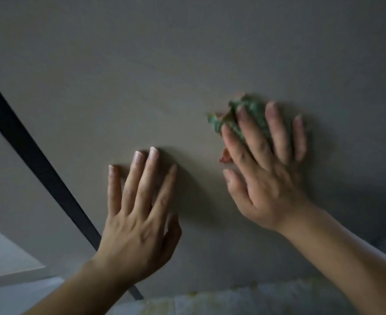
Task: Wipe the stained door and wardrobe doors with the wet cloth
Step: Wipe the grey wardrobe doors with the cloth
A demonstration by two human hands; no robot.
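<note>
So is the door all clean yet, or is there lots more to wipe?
Wiping is under way: the right hand presses the green cloth on the pale panel; the left hand leans beside it. No stains show here, but it's dim, so what's done is unclear. The next panel, past the dark strip, has no hand on it.

door (187,64): plain grey-beige with no pattern, shading darker grey toward the right and in the shadows.
cloth (255,115): mottled green in light and dark flecks, with orange-red bits at its left and lower edges.
strip (28,151): plain black.
wedge (5,253): lighter grey-white, plain.
bottom band (233,298): whitish, blotched with faint yellow; too blurred to tell a pattern.
</note>
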